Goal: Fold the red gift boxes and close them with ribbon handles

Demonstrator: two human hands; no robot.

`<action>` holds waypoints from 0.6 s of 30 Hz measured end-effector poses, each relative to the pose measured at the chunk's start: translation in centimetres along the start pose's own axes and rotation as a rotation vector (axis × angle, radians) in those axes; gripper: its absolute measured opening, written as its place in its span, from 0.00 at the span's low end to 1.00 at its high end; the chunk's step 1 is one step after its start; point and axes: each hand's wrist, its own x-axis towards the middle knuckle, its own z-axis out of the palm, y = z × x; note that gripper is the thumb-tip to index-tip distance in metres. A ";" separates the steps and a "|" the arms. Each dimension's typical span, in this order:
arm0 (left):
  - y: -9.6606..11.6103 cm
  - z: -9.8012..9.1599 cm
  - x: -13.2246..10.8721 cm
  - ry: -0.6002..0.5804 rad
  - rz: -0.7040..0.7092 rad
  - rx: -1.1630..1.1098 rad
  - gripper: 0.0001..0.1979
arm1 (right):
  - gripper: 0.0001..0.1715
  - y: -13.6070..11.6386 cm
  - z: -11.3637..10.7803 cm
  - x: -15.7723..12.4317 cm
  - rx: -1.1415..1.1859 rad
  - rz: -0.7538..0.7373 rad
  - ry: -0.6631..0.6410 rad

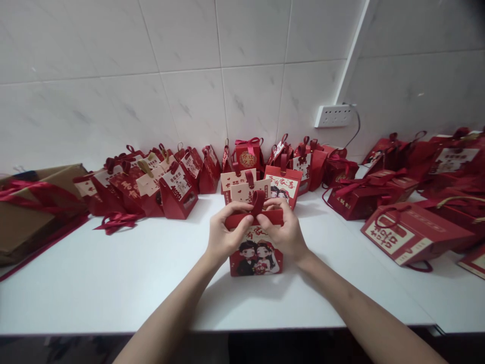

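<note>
A red gift box (256,258) with a cartoon bride and groom on its front stands upright on the white table (151,283), near the middle. My left hand (230,230) pinches the left part of its folded red top edge, thumb in front and fingers behind. On the right part of the same edge, my right hand (285,227) grips in the same way. Both thumbs meet near the centre, just below a dark red ribbon loop (258,202) that sticks up. Right behind stand cream-topped boxes and another couple-printed box (284,184).
Several red triangular boxes (178,194) stand at the back left, beside a brown box (38,217) with red ribbon. More red boxes crowd the right, one (413,232) lying near the front. A white power strip (333,116) is on the tiled wall.
</note>
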 end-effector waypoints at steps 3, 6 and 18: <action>0.1 -0.1 -0.1 -0.026 -0.016 -0.002 0.07 | 0.12 -0.1 -0.1 0.0 -0.008 -0.019 -0.007; 0.1 -0.1 -0.2 -0.038 -0.049 -0.019 0.07 | 0.13 -0.2 -0.2 0.1 -0.006 -0.056 -0.016; -0.5 0.6 -0.4 -0.010 -0.180 -0.108 0.08 | 0.09 -0.5 -0.3 0.1 0.036 0.038 0.010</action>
